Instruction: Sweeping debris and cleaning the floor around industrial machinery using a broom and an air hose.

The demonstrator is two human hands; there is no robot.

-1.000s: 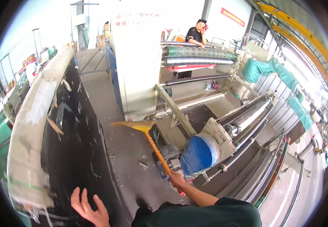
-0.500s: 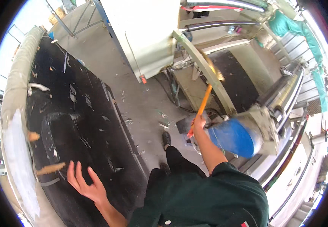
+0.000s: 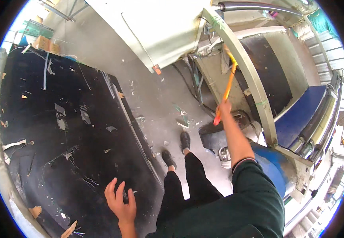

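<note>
My right hand is wrapped round the lower part of a slim orange-and-yellow stick, near its red-orange end. The stick slants up and away, and its yellow far end lies beside a pale curved metal beam; I cannot make out what kind of tool it is. Over the near edge of a broad black table surface, my left hand hangs with its fingers spread and nothing in them.
A large white cabinet stands ahead, with a small orange box on a cable. To the right are a blue drum and long machine rollers. Scraps of film and torn cardboard litter the black surface; debris lies on the grey floor.
My right hand has moved up and slightly right with the stick, which now stands steeper. My left hand has shifted right and nearer. The view has shifted, and my feet have stepped.
</note>
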